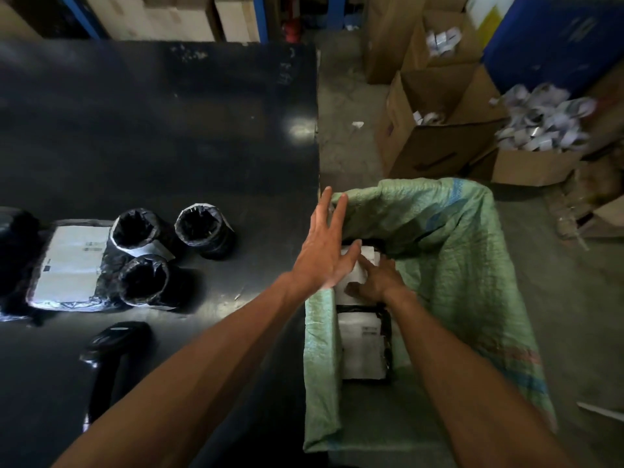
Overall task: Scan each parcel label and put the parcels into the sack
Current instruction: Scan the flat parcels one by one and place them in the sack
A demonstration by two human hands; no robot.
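A green woven sack (449, 265) stands open beside the right edge of the black table (169, 130). Inside it lie black parcels with white labels; one labelled parcel (363, 349) lies nearest me. My right hand (378, 282) reaches down into the sack and presses on another white-labelled parcel (351, 275). My left hand (324, 248) hovers over the sack's left rim with fingers spread and holds nothing. On the table's left sit three round black-wrapped parcels (141, 231) (202, 231) (145, 282) and a flat parcel with a large white label (71, 261). A black handheld scanner (111, 349) lies near the front.
Another dark parcel (13, 238) sits at the far left edge. Open cardboard boxes (435, 130) filled with paper scraps (540, 119) stand on the concrete floor behind the sack. Shelving with cartons (152, 15) runs behind the table.
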